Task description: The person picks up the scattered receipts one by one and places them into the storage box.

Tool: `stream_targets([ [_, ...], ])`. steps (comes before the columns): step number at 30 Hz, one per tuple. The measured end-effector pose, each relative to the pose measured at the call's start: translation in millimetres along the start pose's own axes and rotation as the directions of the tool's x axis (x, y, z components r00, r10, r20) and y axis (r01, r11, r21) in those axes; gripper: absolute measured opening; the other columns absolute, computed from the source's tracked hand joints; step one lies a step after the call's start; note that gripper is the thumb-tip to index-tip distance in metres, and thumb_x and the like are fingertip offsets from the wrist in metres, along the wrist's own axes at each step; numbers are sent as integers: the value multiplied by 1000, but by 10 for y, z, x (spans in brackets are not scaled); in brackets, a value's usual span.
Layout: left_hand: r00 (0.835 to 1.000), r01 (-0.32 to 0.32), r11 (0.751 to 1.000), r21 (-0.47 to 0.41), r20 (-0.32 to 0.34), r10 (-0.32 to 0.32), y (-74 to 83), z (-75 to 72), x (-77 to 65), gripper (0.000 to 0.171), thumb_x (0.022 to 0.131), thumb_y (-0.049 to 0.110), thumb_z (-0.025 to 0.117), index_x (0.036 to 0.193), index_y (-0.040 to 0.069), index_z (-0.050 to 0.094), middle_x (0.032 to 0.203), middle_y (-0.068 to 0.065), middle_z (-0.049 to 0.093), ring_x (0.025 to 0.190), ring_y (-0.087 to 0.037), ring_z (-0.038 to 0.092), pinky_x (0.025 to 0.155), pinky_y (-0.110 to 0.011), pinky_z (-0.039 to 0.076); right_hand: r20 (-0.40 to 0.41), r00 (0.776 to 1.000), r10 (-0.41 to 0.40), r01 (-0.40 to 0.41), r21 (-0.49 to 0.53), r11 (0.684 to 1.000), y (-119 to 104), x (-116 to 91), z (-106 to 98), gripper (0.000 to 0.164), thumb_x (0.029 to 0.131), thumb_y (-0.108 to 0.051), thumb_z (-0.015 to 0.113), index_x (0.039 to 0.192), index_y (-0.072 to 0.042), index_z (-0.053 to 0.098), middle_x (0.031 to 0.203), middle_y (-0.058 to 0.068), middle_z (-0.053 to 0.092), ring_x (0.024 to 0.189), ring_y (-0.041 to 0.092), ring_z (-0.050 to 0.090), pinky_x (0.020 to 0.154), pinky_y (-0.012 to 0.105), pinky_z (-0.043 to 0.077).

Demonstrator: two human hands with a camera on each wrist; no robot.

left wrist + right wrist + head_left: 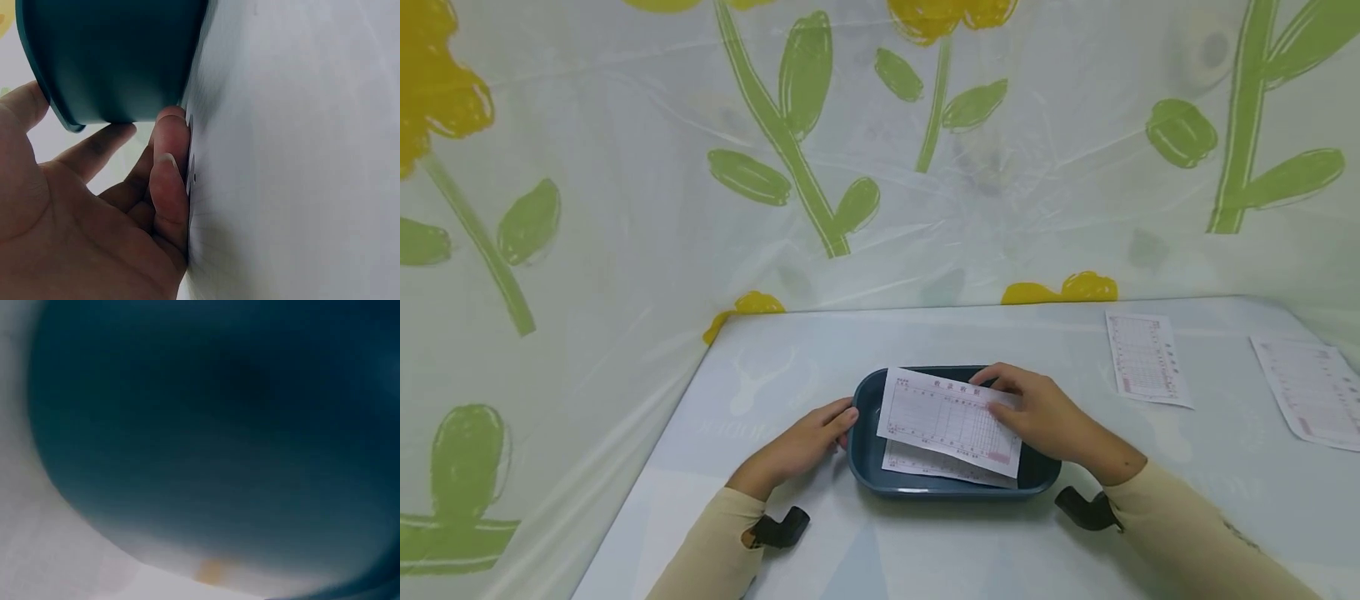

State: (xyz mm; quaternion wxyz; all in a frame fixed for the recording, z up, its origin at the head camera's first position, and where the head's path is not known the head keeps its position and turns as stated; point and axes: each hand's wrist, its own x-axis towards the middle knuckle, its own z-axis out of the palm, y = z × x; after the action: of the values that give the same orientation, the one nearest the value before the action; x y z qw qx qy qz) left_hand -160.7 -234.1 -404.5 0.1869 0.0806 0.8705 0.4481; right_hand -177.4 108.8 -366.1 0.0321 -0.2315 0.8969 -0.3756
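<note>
A dark teal plastic tray (955, 493) with rounded corners stands on the table. My left hand (801, 446) holds its left end; in the left wrist view the thumb (28, 103) meets the rim and a finger (103, 147) touches the wall, while other fingers rest curled by the table. Over the tray, my right hand (1037, 417) pinches the right part of a printed receipt slip (936, 412), which lies tilted. Another slip (917, 461) shows partly below it in the tray. The right wrist view holds only the blurred tray (187, 437).
Two more printed slips lie on the table to the right, one nearer slip (1142, 354) and one at the edge of view (1311, 387). A flower-patterned curtain (647, 167) hangs behind and left of the white table (737, 400). Black wrist mounts (784, 527) sit on both sleeves.
</note>
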Motion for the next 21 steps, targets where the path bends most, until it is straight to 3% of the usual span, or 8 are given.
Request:
stream_targets([
  [6,1000,-26,1000,-4,16,26,-12,-16,-2,57,106,46,39,151,12,42,94,-5,58,93,-19,54,81,-33,42,45,998,-35,36,-27,999,8,12,48,33,92,1,63,119,-17,64,103,4,69,84,15,61,75,26,53],
  [14,999,-40,999,4,15,40,-4,-25,9,55,106,46,39,150,13,43,95,-4,58,93,-19,54,82,-33,41,68,994,-83,87,-48,995,23,13,89,35,90,5,62,118,-18,65,114,5,70,90,14,61,77,28,52],
  [21,1000,-21,1000,5,12,20,-11,-25,-4,57,106,47,39,151,12,41,95,-4,58,94,-19,53,81,-33,41,108,993,-36,49,-120,992,-5,21,154,36,91,4,63,120,-17,66,119,5,69,95,17,59,76,27,49],
])
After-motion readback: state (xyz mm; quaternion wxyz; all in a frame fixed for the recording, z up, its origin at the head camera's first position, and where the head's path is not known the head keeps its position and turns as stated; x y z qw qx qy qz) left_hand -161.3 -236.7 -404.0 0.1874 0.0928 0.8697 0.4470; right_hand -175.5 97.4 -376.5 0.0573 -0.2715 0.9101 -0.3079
